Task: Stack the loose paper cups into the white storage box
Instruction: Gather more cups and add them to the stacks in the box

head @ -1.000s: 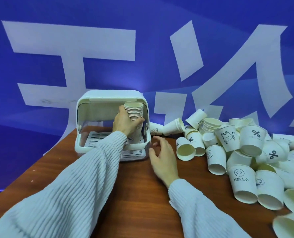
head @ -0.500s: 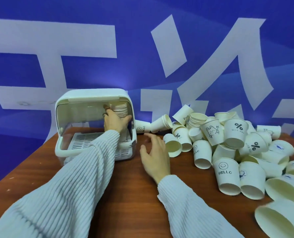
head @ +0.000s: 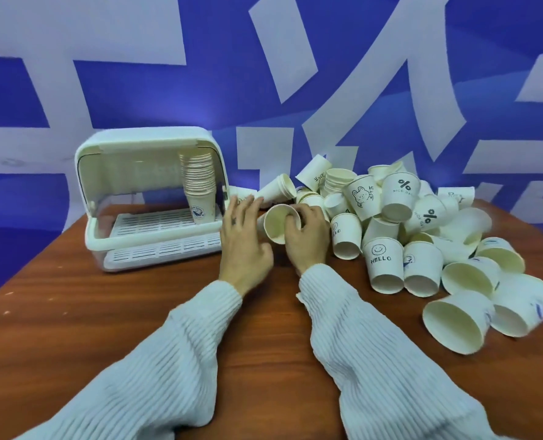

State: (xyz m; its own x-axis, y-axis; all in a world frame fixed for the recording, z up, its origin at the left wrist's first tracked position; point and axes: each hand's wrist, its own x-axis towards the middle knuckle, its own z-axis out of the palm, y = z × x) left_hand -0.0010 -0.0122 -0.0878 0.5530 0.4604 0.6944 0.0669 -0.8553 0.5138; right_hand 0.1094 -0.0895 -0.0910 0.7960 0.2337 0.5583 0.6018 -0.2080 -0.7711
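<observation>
Paper cup (head: 281, 224): we grip it in our right hand (head: 308, 235), mouth toward us for nesting; left hand (head: 243, 236) fingers spread, empty.

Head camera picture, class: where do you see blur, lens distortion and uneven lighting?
Head view: motion blur smears the left hand and the nearest loose cups at the lower right; the stack of cups inside the white storage box stays fairly sharp. Wide-angle distortion bends the table edge and the wall's white strokes. A soft bright patch glows on the blue wall above the box.
</observation>
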